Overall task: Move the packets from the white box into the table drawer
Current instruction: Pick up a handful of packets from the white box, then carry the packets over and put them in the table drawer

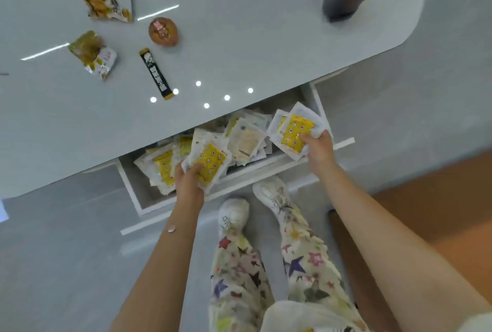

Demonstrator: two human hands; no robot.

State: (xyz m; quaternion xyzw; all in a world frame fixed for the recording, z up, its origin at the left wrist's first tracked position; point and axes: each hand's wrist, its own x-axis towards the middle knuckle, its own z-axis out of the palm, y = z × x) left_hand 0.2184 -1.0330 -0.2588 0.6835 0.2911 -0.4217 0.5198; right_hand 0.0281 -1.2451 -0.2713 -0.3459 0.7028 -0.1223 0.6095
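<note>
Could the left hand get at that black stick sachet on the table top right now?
Probably not yet: the left hand grips yellow packets over the drawer. The way to the black stick sachet looks free, though.

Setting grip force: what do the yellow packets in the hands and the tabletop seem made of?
Packets: thin, soft plastic film, probably; white edges flex and crinkle in the left hand and right hand. Tabletop: hard, glossy, maybe glass or lacquer; it mirrors ceiling lights sharply.

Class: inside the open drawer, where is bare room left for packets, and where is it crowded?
Bare floor shows in the drawer's near-left corner, beside the packet pile. Middle and right are crowded; left hand and right hand hold packets.
</note>
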